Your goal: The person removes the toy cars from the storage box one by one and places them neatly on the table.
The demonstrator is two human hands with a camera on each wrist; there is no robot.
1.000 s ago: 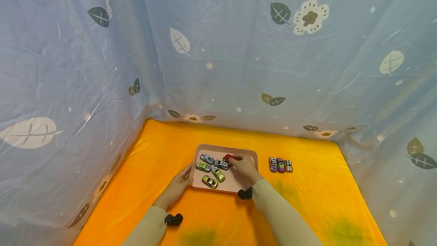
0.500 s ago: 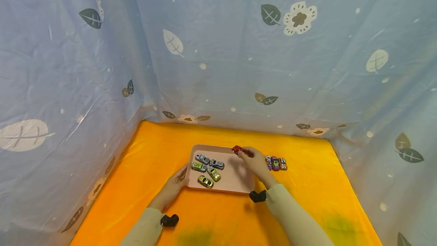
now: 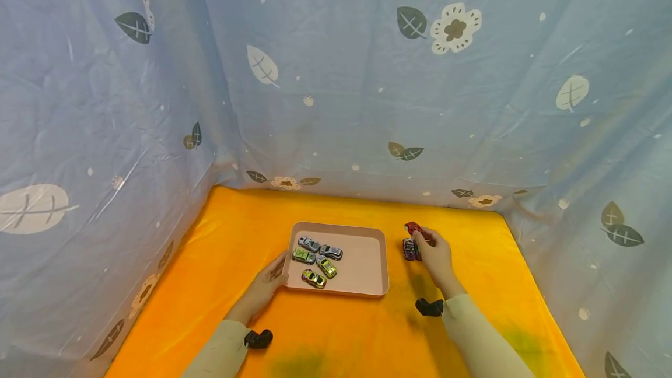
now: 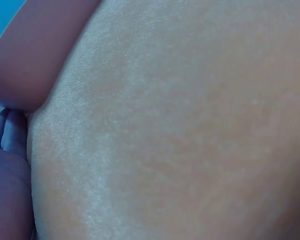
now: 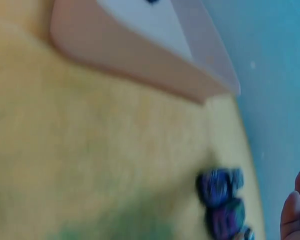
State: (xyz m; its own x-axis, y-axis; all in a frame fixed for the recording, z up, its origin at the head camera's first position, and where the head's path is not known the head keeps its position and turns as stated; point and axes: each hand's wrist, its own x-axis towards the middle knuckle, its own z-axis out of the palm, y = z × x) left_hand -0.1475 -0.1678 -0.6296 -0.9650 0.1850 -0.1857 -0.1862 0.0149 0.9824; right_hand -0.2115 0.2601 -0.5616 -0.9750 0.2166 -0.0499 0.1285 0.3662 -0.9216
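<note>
My right hand (image 3: 438, 255) pinches a red toy car (image 3: 413, 228) between thumb and fingertips. It hovers to the right of the tray, above a row of toy cars (image 3: 409, 249) that it partly hides. In the right wrist view that row of cars (image 5: 217, 187) is blurred; the fingers (image 5: 291, 212) show at the right edge, and the red car is not clearly seen. My left hand (image 3: 263, 286) holds the pink tray (image 3: 362, 293) at its left side, thumb near the front corner. The left wrist view shows the tray wall (image 4: 35, 50) close to the fingers.
Several silver, green and yellow toy cars (image 3: 326, 267) lie in the left half of the tray. An orange-yellow cloth (image 3: 336, 331) covers the surface. Pale blue curtains (image 3: 325, 74) with leaf and flower prints stand behind and at both sides.
My right hand has lifted the red toy car out of the tray and carried it right, over the row of cars. The left hand has stayed at the tray's left side.
</note>
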